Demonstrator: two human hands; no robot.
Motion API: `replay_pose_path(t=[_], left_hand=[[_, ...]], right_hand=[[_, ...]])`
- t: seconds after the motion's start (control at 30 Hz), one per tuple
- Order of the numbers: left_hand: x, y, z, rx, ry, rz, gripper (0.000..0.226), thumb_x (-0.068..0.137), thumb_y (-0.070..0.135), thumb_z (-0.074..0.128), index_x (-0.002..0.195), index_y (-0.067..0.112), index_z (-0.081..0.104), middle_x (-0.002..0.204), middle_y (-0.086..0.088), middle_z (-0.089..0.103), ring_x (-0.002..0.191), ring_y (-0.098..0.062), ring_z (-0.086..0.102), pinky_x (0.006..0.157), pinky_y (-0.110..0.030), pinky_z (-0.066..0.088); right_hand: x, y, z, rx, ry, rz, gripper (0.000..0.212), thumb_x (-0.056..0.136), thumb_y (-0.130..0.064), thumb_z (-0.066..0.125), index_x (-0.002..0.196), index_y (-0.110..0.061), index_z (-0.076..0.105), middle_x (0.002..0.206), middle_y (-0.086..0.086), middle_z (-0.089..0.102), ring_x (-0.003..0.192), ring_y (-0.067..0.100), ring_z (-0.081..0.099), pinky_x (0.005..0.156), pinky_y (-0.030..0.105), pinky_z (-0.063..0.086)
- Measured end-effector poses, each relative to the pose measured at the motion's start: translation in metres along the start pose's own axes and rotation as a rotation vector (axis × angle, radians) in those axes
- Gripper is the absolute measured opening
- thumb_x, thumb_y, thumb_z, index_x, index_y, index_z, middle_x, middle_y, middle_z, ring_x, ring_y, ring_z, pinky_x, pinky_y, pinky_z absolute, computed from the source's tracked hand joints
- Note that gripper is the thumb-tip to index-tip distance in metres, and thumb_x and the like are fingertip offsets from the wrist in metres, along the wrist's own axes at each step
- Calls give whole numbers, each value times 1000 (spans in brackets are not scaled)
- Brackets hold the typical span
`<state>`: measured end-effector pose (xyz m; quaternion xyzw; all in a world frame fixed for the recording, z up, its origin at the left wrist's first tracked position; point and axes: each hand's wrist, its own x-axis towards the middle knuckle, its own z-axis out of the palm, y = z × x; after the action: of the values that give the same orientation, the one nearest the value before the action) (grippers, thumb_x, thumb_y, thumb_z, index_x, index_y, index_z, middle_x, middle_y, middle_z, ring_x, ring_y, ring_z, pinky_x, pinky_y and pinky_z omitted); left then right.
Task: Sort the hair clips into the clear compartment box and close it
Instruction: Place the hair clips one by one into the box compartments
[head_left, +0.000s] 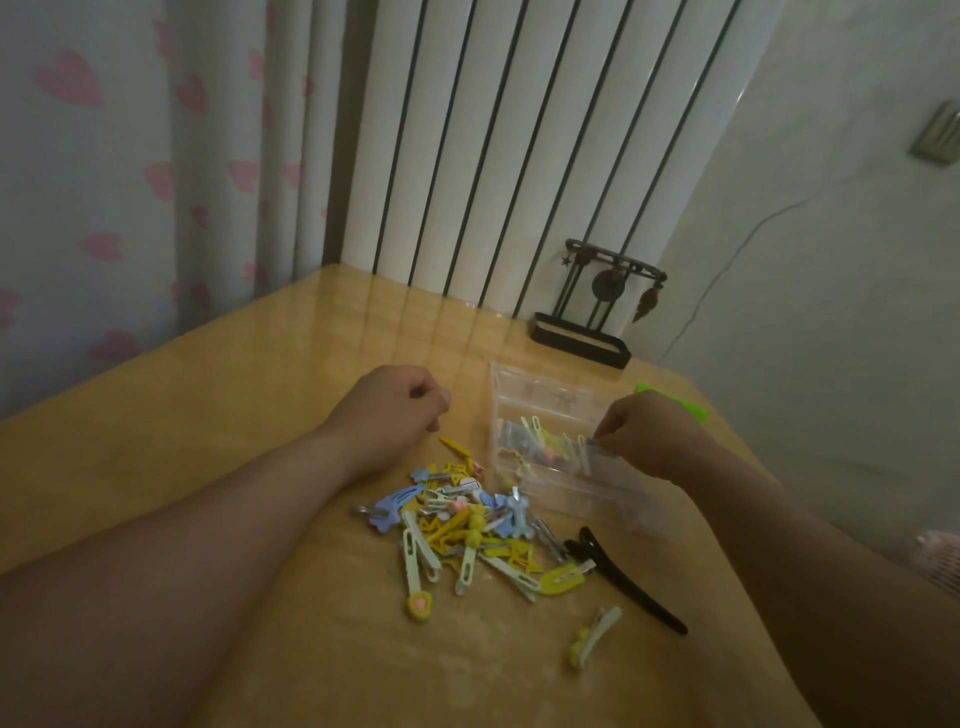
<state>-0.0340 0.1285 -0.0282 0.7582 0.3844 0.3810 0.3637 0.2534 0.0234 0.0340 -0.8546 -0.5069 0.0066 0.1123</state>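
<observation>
A heap of small hair clips (467, 525), yellow, blue, pale green and silver, lies on the wooden table in front of me. A long black clip (623, 577) and a pale green clip (595, 636) lie apart at the lower right. The clear compartment box (550, 410) stands open behind the heap, with several clips in its near compartments. My left hand (387, 410) is a loose fist resting on the table left of the box; whether it holds anything is hidden. My right hand (649, 434) pinches a small silver clip (597, 444) over the box's right side.
A black metal stand (587, 317) with hanging ornaments sits at the table's back edge by the white radiator. Something bright green (680, 402) lies behind my right hand. The table's right edge runs close beside my right arm. A heart-patterned curtain hangs at the left.
</observation>
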Motion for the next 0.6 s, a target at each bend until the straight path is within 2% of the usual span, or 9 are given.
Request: replay_pose_path(t=[0.27,0.47,0.6], left_hand=[[0,0,1,-3,0,-6,24,101,31,63,86,18,76,78,6,77,68,-6,63,70,-30,46],[-1,0,1,-10,-5,-2,23,101,30,63,87,18,76,78,5,77,69,-6,63,71,-30,47],[-1,0,0,-17,-10,-8,22,101,31,63,87,19,76,78,5,77,64,1,61,68,-29,45]], right_hand=[[4,-3,-5,9,-71,25,10,86,-13,76,91,-17,84,81,-2,77,80,16,71,71,31,61],[1,-5,-3,82,-54,26,13,89,-15,76,97,-13,85,85,1,79,79,16,71,63,25,53],[-5,-2,0,72,-30,1,17,93,-21,73,102,-12,84,92,2,79,83,16,69,74,30,55]])
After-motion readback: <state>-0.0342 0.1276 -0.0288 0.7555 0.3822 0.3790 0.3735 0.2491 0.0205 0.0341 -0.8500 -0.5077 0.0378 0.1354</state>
